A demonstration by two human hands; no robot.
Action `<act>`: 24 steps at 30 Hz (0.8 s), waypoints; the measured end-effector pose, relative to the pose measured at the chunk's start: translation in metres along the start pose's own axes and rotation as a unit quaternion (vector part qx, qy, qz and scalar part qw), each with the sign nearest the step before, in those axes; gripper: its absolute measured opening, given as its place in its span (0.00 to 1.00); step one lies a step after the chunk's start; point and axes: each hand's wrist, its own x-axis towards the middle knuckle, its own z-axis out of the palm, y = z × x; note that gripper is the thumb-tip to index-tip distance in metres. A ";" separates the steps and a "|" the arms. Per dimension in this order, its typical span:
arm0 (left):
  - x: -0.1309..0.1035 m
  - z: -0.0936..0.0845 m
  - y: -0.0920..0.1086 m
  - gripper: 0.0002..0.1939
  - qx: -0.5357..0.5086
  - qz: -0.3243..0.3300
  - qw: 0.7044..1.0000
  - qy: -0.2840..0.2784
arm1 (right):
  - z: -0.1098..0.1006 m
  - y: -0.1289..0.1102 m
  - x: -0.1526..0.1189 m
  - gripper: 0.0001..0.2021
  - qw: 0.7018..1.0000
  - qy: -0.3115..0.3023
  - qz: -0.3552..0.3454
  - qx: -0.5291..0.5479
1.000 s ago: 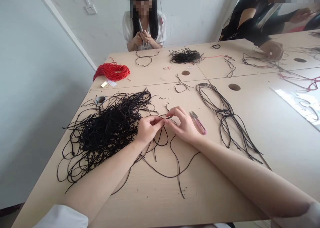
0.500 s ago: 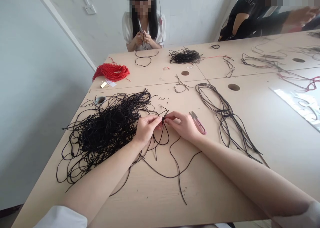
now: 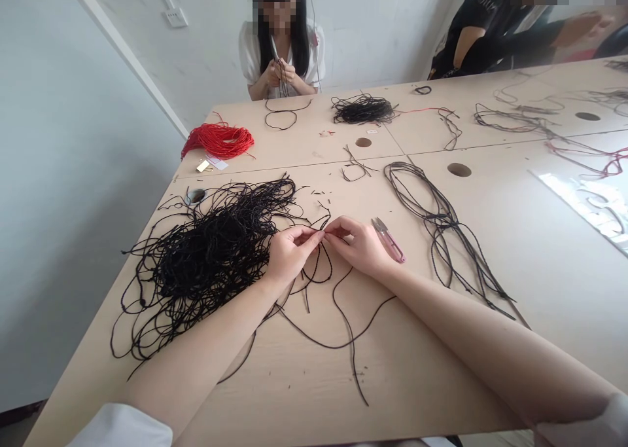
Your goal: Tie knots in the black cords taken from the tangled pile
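My left hand (image 3: 293,251) and my right hand (image 3: 357,243) meet above the middle of the table, fingertips touching. Both pinch a thin black cord (image 3: 324,274), whose loop hangs below the fingers and whose short ends stick up above them. The pinched spot itself is hidden by the fingertips. Long strands of cord trail over the table toward me. A large tangled heap of black cords (image 3: 210,250) lies just left of my left hand. Small thread snips with a pink handle (image 3: 392,243) rest right beside my right hand.
A looped bundle of black cords (image 3: 444,224) lies at the right. Farther back are a red cord bundle (image 3: 220,141), another black bundle (image 3: 363,109) and round holes in the table (image 3: 304,381). Across it, one person (image 3: 279,74) holds cords; another person (image 3: 471,41) sits at the right.
My fingertips have closed together over the cord, covering the spot that showed between them before. My left thumb has shifted slightly right. The other cords on the table lie nearly as before.
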 end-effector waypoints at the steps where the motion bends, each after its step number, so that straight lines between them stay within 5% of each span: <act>1: 0.000 0.000 -0.001 0.13 0.000 0.000 1.000 -0.001 | 0.000 0.001 0.000 0.05 1.000 -0.002 0.001 0.002; 9: -0.001 -0.001 -0.004 0.13 0.031 0.024 0.999 -0.001 | 0.000 0.003 -0.001 0.06 0.999 -0.009 -0.024 -0.021; 16: 0.004 -0.001 -0.005 0.11 -0.105 -0.014 0.992 0.069 | -0.001 0.000 0.000 0.05 0.999 -0.009 -0.037 -0.014; 24: 0.003 -0.002 -0.007 0.10 -0.095 -0.015 0.995 0.029 | -0.005 -0.001 0.000 0.06 0.995 0.096 0.013 0.025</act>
